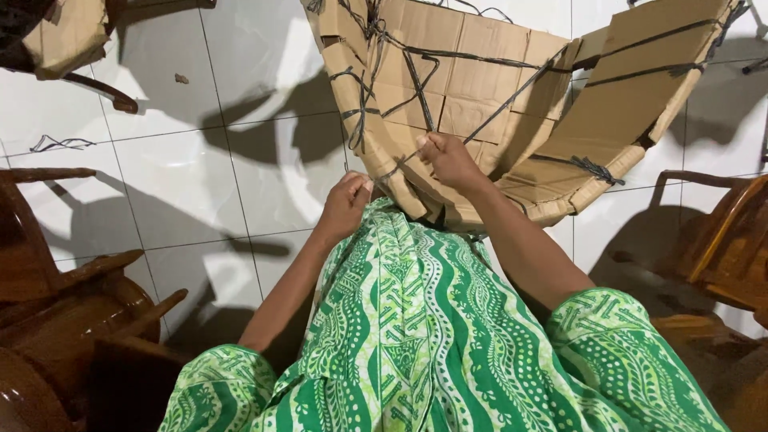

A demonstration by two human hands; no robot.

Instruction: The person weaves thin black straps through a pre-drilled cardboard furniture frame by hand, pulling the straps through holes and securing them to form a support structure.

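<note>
White tiled floor (200, 184) | wooden chairs (56, 272) | hands on strapped cardboard (480, 88)

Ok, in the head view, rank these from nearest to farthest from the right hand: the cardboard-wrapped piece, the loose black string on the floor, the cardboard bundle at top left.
1. cardboard-wrapped piece: touching the right hand.
2. cardboard bundle: top left corner.
3. loose black string: far left on the tiles, too close to the bundle to rank firmly.
</note>
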